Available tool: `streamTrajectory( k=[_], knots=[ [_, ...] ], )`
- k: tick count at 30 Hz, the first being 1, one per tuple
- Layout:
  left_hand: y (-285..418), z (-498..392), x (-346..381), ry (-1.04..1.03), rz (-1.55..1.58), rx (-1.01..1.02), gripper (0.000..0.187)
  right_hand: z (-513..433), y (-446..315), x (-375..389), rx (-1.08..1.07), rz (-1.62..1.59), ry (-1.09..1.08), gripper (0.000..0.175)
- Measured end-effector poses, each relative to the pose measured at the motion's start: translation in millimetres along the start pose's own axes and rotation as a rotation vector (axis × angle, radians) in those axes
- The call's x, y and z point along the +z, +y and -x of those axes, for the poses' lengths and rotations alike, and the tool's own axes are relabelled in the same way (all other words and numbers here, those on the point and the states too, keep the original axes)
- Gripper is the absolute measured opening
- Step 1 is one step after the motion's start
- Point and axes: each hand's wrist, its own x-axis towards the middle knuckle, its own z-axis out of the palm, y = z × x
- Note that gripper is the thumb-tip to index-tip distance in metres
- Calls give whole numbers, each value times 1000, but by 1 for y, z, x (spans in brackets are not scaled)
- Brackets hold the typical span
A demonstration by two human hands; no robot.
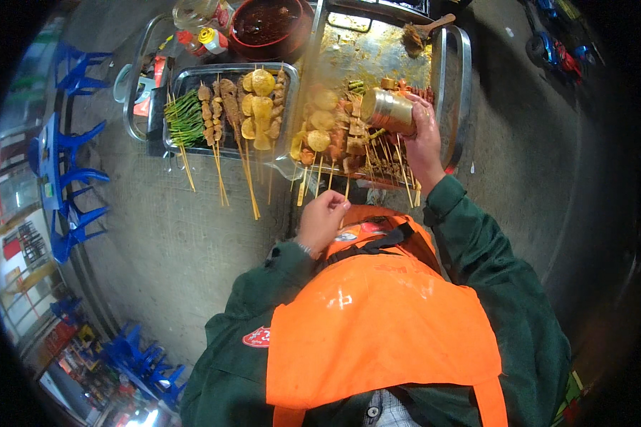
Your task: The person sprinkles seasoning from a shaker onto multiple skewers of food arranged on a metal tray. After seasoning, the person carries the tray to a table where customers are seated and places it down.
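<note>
A metal shaker can (390,111) is tilted sideways in my right hand (424,141), above skewers of food on a metal griddle (384,58). My left hand (323,216) pinches the lower end of a bamboo skewer (347,189) at the griddle's near edge. Sliced potato skewers (319,140) and other skewered pieces lie under a light haze. On the left, a metal tray (294,80) holds green vegetable skewers (186,118), meat skewers (229,104) and more potato skewers (260,107), their sticks pointing toward me.
Behind the tray stand a pot of dark red sauce (264,24) and a bottle with a yellow cap (212,40). A brush with a wooden handle (432,26) rests at the griddle's far right corner. Blue plastic stools (80,66) stand on the floor at far left.
</note>
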Motion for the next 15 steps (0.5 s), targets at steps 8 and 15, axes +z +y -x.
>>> streamTrajectory(
  k=[8,15],
  knots=[
    [14,20,-140,553,-192,147,10,15,8,30,-63,212,-131,33],
    [22,12,-166,912,-905,366,17,-34,27,50,-114,170,-15,32]
  ],
)
